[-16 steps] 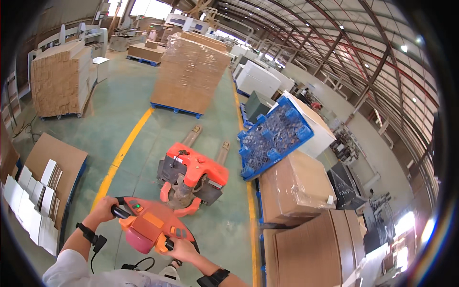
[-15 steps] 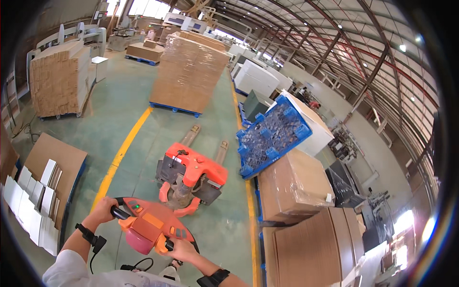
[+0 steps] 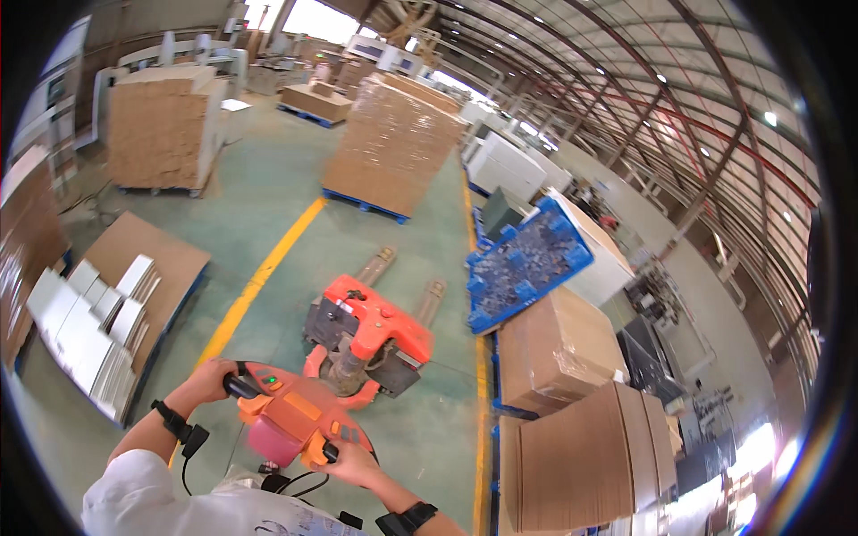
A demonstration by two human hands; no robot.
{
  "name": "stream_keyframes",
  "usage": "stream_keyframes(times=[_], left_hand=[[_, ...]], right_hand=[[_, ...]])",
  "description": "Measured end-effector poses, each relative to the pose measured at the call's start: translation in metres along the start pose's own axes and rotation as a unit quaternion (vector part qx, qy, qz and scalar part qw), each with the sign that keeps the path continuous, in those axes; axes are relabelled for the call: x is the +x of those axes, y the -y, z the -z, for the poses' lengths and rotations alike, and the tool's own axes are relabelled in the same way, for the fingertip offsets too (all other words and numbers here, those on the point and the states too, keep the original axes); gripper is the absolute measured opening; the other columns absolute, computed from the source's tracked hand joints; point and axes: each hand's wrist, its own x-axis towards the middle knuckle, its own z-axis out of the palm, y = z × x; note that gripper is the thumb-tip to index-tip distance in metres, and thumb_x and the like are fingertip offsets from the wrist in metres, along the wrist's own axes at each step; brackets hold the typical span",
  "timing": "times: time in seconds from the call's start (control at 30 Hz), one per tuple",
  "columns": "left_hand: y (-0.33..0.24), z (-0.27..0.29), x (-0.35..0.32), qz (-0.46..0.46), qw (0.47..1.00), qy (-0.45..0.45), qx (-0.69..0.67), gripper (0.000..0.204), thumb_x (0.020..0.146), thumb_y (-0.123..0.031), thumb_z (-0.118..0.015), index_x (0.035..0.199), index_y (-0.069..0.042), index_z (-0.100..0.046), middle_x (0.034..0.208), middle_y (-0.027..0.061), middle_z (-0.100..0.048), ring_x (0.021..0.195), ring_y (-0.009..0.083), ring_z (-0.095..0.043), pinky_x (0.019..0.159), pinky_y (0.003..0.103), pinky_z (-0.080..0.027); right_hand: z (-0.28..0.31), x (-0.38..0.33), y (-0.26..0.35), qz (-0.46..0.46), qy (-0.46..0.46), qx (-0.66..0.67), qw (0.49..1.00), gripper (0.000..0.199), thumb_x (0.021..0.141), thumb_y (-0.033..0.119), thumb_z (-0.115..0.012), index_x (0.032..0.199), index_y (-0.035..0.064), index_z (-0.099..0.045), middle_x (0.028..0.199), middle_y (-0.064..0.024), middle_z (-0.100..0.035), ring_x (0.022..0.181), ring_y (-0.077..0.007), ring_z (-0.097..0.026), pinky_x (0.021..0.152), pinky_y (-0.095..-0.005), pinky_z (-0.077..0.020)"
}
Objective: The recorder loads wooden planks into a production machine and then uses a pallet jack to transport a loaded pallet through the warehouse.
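An orange-and-red electric pallet jack [image 3: 380, 326] stands on the green floor in front of me, its two forks pointing away. Its tiller head [image 3: 299, 402] is tilted toward me, with dark grips and a small green light. My left hand [image 3: 209, 381] is closed around the left grip. On the other side, my right hand [image 3: 356, 463] wraps the right grip beside a yellow-orange lever. Some fingers of both hands are hidden behind the grips.
Beyond the forks stands a film-wrapped cardboard stack [image 3: 389, 147] on a blue pallet. Cartons [image 3: 554, 348] and a tilted blue plastic pallet [image 3: 527, 263] line the right side. White panels [image 3: 85, 330] lie at left. Yellow floor lines [image 3: 268, 268] edge the lane.
The surroundings and pallet jack have shifted rightward in view, as my view turns left. Both hands keep hold of the tiller grips.
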Motion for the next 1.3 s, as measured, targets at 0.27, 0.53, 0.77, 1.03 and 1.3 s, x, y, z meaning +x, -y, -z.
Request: stream_keyframes(times=[0.27, 0.53, 0.77, 1.03, 1.3], left_hand=[[-0.086, 0.026, -0.171, 0.062, 0.996, 0.032, 0.052, 0.031, 0.053, -0.011, -0.071, 0.081, -0.009, -0.056, 0.08, 0.0109, -0.059, 0.081, 0.0318, -0.056, 0.071, 0.04, -0.045], [-0.167, 0.054, -0.317, 0.042, 0.998, 0.028, 0.048, 0.033, 0.056, -0.013, -0.071, 0.086, -0.011, -0.057, 0.081, 0.0104, -0.059, 0.081, 0.0317, -0.057, 0.071, 0.04, -0.045], [-0.208, 0.114, -0.437, -0.004, 0.985, 0.161, -0.065, 0.039, 0.065, -0.026, -0.076, 0.095, -0.011, -0.057, 0.08, 0.0102, -0.061, 0.077, 0.0286, -0.059, 0.065, 0.036, -0.046], [-0.177, 0.113, -0.553, -0.006, 0.936, 0.071, -0.343, 0.043, 0.069, -0.03, -0.078, 0.099, -0.004, -0.06, 0.084, 0.0054, -0.064, 0.078, 0.0128, -0.059, 0.071, 0.027, -0.046], [-0.219, 0.114, -0.629, -0.002, 0.946, 0.049, -0.32, 0.033, 0.069, -0.024, -0.078, 0.089, -0.003, -0.061, 0.076, 0.003, -0.061, 0.073, 0.0107, -0.055, 0.066, 0.026, -0.045]], right_hand=[[-0.055, -0.147, 0.033, 0.02, 0.055, -0.009, 0.998, 0.061, 0.069, 0.056, -0.065, 0.101, 0.0041, -0.059, 0.08, -0.0142, -0.064, 0.076, -0.0296, -0.063, 0.072, -0.0403, -0.0479], [-0.096, -0.284, 0.066, -0.014, 0.101, 0.037, 0.994, 0.06, 0.067, 0.056, -0.068, 0.1, 0.0061, -0.059, 0.063, -0.0063, -0.061, 0.055, -0.0171, -0.06, 0.059, -0.0315, -0.047], [-0.143, -0.394, 0.127, -0.023, 0.112, 0.135, 0.984, 0.073, 0.069, 0.033, -0.077, 0.129, 0.008, -0.044, 0.085, -0.0027, -0.061, 0.059, -0.0104, -0.056, 0.056, -0.0246, -0.0474], [-0.201, -0.466, 0.178, -0.064, 0.116, 0.134, 0.982, 0.065, 0.074, 0.021, -0.074, 0.131, 0.0105, -0.044, 0.08, -0.0017, -0.063, 0.059, -0.0087, -0.053, 0.053, -0.024, -0.045], [-0.231, -0.538, 0.194, -0.03, 0.146, 0.178, 0.973, 0.046, 0.077, 0.019, -0.07, 0.117, 0.0072, -0.051, 0.071, 0.0001, -0.059, 0.054, -0.0078, -0.05, 0.05, -0.0234, -0.0413]])
